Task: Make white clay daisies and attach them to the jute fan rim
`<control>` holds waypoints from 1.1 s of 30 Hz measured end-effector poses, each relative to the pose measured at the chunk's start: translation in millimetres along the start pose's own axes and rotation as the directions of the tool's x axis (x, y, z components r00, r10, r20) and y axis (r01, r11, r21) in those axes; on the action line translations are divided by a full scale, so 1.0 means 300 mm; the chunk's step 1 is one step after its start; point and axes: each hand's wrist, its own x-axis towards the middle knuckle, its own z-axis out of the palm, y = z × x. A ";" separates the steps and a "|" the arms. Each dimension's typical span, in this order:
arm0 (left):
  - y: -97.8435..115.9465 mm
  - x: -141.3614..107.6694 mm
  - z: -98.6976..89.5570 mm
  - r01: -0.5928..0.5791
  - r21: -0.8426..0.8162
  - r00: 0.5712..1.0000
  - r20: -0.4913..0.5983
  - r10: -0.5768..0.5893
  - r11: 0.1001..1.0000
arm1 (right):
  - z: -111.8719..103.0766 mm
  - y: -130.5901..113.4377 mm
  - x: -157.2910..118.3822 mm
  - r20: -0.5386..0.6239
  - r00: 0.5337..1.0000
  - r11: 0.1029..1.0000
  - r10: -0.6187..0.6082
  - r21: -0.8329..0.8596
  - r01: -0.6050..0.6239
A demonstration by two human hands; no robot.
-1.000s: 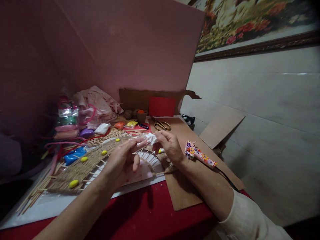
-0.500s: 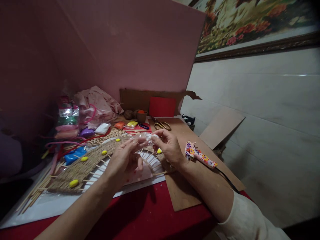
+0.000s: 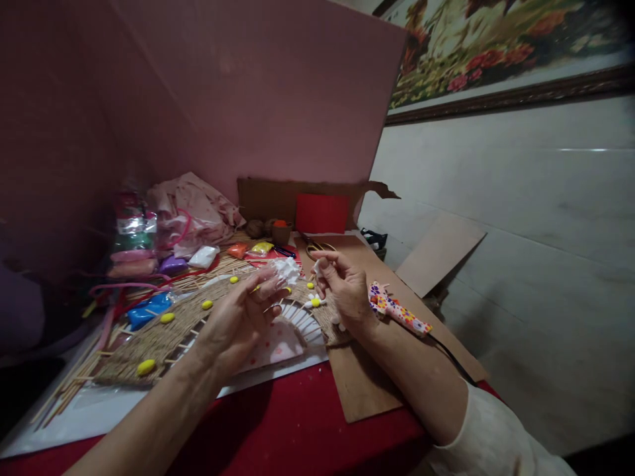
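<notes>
My left hand (image 3: pixel 245 314) is over the fan-shaped craft, fingers curled about a clear packet of white clay (image 3: pixel 286 270). Between the thumb and fingers of my right hand (image 3: pixel 344 291) is a small piece of white clay (image 3: pixel 318 267), apart from the packet. Beneath both hands lies the twine-wrapped stick fan (image 3: pixel 191 317), with yellow clay ovals (image 3: pixel 167 318) along its band. White bits of clay surround one yellow piece (image 3: pixel 315 302) near my right hand. Pink-dotted fabric (image 3: pixel 278 344) shows within the fan's inner arc.
A flowered glue gun (image 3: pixel 397 311) lies on brown cardboard (image 3: pixel 367 390) at right, its cord trailing off. Scissors (image 3: pixel 317 247) and a small pot (image 3: pixel 282 233) are behind. Clay packets, including blue (image 3: pixel 149 311) and purple (image 3: pixel 173 265), sit at left beside loose sticks (image 3: pixel 67 390).
My hands have drawn apart. The small piece of white clay in my right fingers is now separate from the packet in my left hand.
</notes>
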 end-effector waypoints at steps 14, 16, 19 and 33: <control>0.017 -0.015 0.019 0.164 -0.070 0.980 0.122 -0.154 0.984 | -0.001 -0.012 -0.075 0.134 0.870 0.636 -0.474 -0.632 0.443; 0.009 -0.020 0.021 0.164 -0.037 0.973 0.168 -0.155 0.986 | -0.001 -0.019 -0.074 0.211 0.820 0.526 -0.532 -0.677 0.515; -0.015 -0.025 0.030 0.136 0.057 0.976 0.163 -0.143 0.989 | 0.004 -0.021 -0.065 0.338 0.820 0.427 -0.462 -0.726 0.539; -0.026 -0.022 0.023 0.167 0.059 0.975 0.136 -0.174 0.984 | -0.002 0.003 -0.040 0.191 0.946 0.731 -0.263 -0.600 0.325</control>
